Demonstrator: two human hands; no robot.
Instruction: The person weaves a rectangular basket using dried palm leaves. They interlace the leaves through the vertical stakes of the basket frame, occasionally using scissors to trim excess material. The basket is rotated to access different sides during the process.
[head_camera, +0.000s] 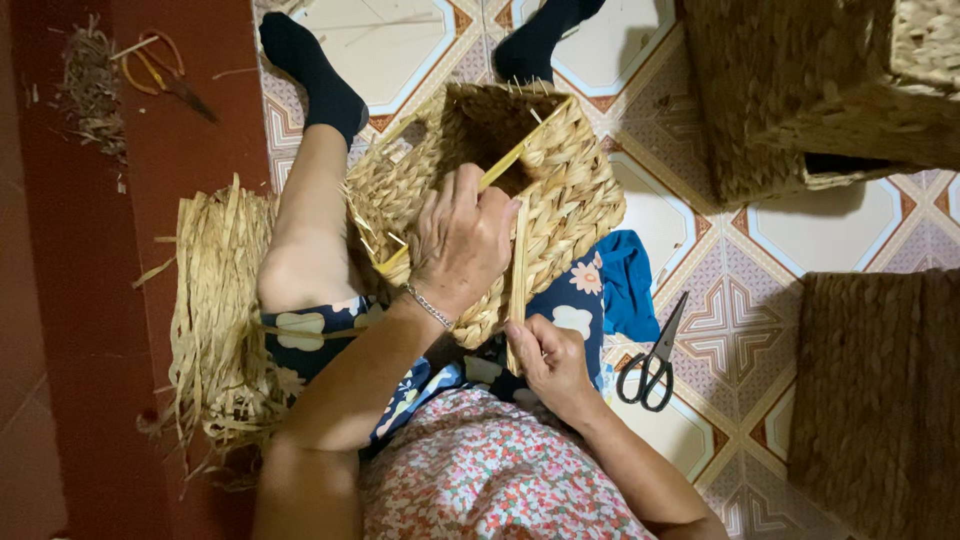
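A half-woven straw basket (560, 190) rests on my lap between my legs, its opening facing away from me. My left hand (460, 240), with a silver bracelet at the wrist, grips the basket's near rim. Below the basket, my right hand (550, 360) pinches a flat straw strand (518, 270) that runs up along the basket's side. A yellow frame bar (520, 150) crosses the basket's opening.
A bundle of loose straw (215, 320) lies on the floor at my left. Black scissors (655, 360) lie on the patterned tiles at my right, by a blue cloth (628, 285). Finished woven baskets stand at upper right (800, 90) and right (880, 400).
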